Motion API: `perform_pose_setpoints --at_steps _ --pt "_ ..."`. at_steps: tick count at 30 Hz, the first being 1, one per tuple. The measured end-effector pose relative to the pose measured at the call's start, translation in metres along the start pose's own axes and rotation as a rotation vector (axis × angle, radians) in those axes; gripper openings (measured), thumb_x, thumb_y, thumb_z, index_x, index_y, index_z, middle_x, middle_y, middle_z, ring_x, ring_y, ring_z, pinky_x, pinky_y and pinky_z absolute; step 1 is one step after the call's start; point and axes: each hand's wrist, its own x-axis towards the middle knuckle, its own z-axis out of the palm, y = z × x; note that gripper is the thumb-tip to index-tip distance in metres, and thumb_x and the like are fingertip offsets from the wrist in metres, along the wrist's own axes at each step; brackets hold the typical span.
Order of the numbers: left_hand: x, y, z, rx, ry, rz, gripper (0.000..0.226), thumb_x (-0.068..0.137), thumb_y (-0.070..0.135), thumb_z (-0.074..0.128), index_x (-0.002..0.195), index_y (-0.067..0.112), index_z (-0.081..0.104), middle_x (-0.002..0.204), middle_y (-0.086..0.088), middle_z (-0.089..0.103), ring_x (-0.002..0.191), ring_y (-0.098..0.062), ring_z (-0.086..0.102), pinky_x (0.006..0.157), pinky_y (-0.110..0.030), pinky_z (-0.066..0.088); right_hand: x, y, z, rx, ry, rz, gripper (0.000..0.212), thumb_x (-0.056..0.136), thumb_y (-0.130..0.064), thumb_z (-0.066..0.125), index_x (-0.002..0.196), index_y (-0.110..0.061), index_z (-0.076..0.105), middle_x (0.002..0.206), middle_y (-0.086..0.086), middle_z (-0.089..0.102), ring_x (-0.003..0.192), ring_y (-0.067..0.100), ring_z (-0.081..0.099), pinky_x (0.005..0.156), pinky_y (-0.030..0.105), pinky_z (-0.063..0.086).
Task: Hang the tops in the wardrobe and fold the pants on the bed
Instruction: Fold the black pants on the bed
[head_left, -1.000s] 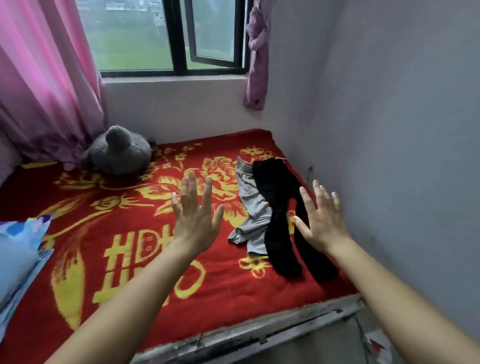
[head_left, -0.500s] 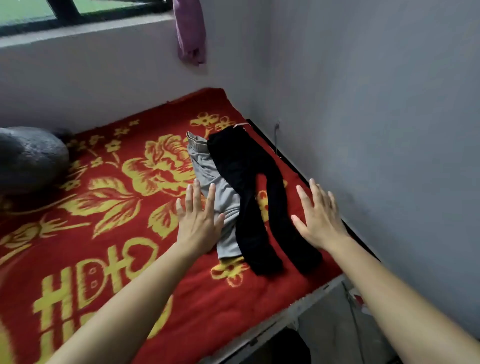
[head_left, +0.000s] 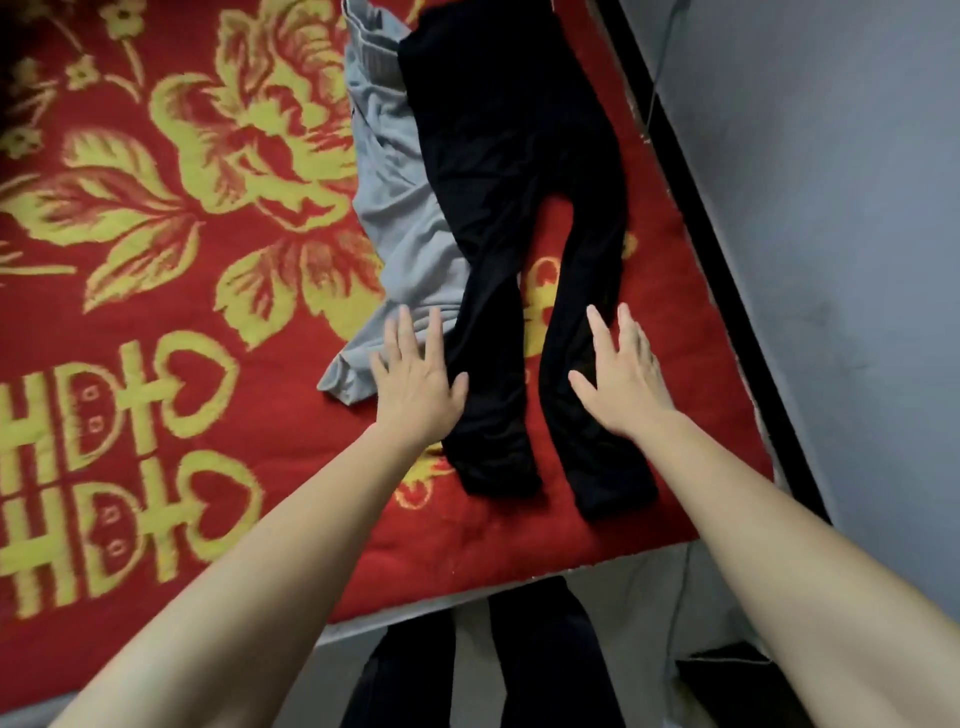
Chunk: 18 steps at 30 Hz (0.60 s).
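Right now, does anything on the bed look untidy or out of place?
Yes. The grey pants lie crumpled and askew, partly under the black pants, so the two overlap. The black pants lie flat with legs apart, unfolded. Both open hands, left hand and right hand, hold nothing. Nothing looks damaged on the red blanket.

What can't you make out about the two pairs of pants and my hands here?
Head view:
- Black pants: waistband cut off by the top edge.
- Grey pants: right side hidden under the black pair.
- Left hand and right hand: palms face down, so contact with the fabric is unclear.
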Motion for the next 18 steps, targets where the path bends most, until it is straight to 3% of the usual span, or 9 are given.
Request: perform_pose_setpoints --at_steps 3,5,8,11,15,18 --pt "0.031 0.01 0.038 0.083 -0.038 0.08 0.086 0.096 0.046 0.052 0.158 0.024 -0.004 0.163 -0.021 -0.009 0.15 -0.039 -0.004 0.116 -0.057 0.017 0.03 0.011 0.036 0.055 -0.015 0.01 0.085 0.099 -0.038 0.055 0.159 -0.033 -0.005 0.165 0.018 -0.01 0.151 0.04 0.009 0.12 0.052 0.024" --pt "0.055 0.011 0.061 0.153 -0.04 0.167 0.081 0.096 0.043 0.052 0.158 0.029 0.003 0.164 -0.018 -0.004 0.15 -0.039 0.003 0.113 -0.054 0.024 0.047 0.018 0.063 0.113 -0.024 0.086 0.082 0.099 -0.037 0.055 0.158 -0.036 -0.002 0.166 0.016 -0.007 0.145 0.043 0.025 0.114 0.051 0.034" --pt "0.087 0.007 0.093 0.228 -0.097 0.216 0.058 0.096 0.037 0.052 0.149 0.022 0.033 0.165 -0.005 0.012 0.143 -0.034 0.024 0.102 -0.048 0.036 0.068 0.026 0.103 0.027 -0.009 0.121 0.06 0.103 -0.034 0.048 0.157 -0.026 0.022 0.167 0.011 0.007 0.128 0.04 0.045 0.101 0.045 0.043" --pt "0.101 -0.001 0.122 0.323 -0.142 0.243 0.04 0.096 0.027 0.053 0.134 0.018 0.049 0.164 0.001 0.017 0.141 -0.035 0.026 0.095 -0.046 0.038 0.079 0.033 0.132 -0.128 0.103 0.03 0.043 0.104 -0.028 0.047 0.145 -0.015 0.046 0.164 0.008 0.021 0.114 0.036 0.044 0.093 0.038 0.043" --pt "0.108 -0.011 0.132 0.324 -0.117 0.294 0.037 0.099 0.029 0.048 0.134 0.018 0.049 0.164 0.003 0.017 0.141 -0.036 0.024 0.094 -0.045 0.035 0.085 0.038 0.14 -0.162 0.135 -0.003 0.033 0.104 -0.025 0.049 0.135 -0.014 0.054 0.162 0.005 0.027 0.109 0.035 0.044 0.092 0.036 0.041" --pt "0.105 -0.012 0.12 0.248 -0.041 0.33 0.031 0.098 0.022 0.049 0.128 0.019 0.055 0.157 0.006 0.034 0.128 -0.031 0.04 0.084 -0.041 0.036 0.09 0.029 0.125 -0.066 0.104 0.106 0.033 0.101 -0.021 0.055 0.134 -0.018 0.059 0.154 0.003 0.043 0.115 0.034 0.049 0.094 0.038 0.044"
